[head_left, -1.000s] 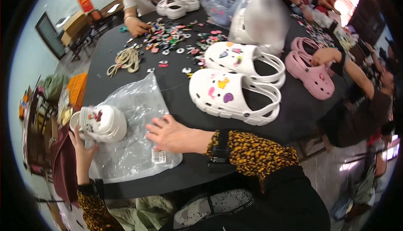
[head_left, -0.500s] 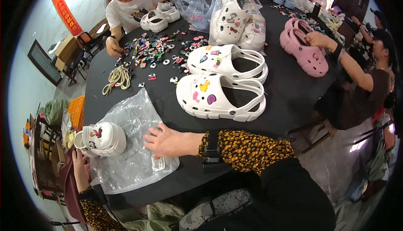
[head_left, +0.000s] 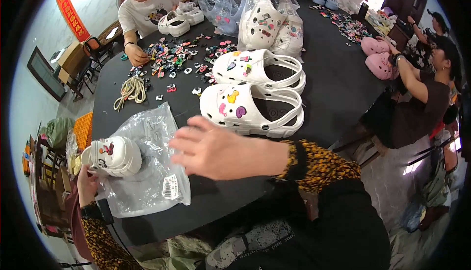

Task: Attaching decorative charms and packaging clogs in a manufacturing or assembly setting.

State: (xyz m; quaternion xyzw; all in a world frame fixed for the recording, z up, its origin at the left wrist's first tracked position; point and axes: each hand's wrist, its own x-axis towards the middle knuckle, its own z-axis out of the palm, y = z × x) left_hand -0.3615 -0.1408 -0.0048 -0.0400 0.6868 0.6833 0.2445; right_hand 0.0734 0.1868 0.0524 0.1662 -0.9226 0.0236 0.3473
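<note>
A small white clog (head_left: 120,157) with charms on its upper lies on a clear plastic bag (head_left: 147,196) at the table's near left edge. My left hand (head_left: 88,185) grips the clog at its left end, with some fingers hidden. My right hand (head_left: 211,152) is raised over the bag's right edge, fingers spread and slightly blurred, holding nothing. Just beyond it, a larger white clog (head_left: 225,118) with colourful charms stands beside a matching white clog (head_left: 235,76).
Loose shoe charms (head_left: 171,56) cover the table's far left, near a bundle of cord (head_left: 131,92). Bagged white clogs (head_left: 267,29) stand at the back. A person (head_left: 147,5) handles charms opposite me; another person (head_left: 431,93) at right holds pink clogs (head_left: 380,66).
My right hand has lifted off the bag and moved right and up. My left hand has closed round the small clog's end. The person at right has drawn the pink clogs closer to their body.
</note>
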